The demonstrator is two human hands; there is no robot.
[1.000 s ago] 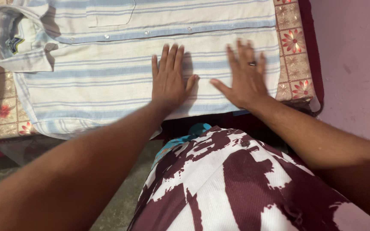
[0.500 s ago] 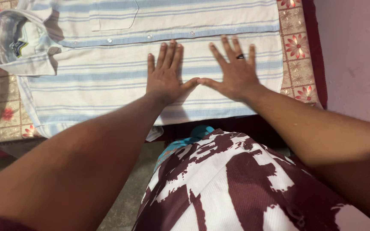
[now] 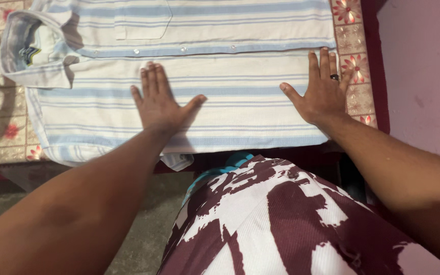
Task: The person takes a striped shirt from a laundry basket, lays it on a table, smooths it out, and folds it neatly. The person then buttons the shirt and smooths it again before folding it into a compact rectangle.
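1. Flat under both palms lies the striped shirt [image 3: 189,97], its long axis running left-right, collar beyond the left hand [image 3: 160,104].
2. Right hand [image 3: 322,94], fingers spread, presses the hem end; left hand, equally splayed, sits mid-body.

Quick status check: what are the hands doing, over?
Left hand flat, open on striped shirt. Right hand flat, open at the shirt's right edge. Shirt buttoned, spread over floral cloth. Nothing lying on it.

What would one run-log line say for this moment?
left hand: flat on white blue-striped cotton shirt | right hand: flat at shirt's hem edge | hands: apart
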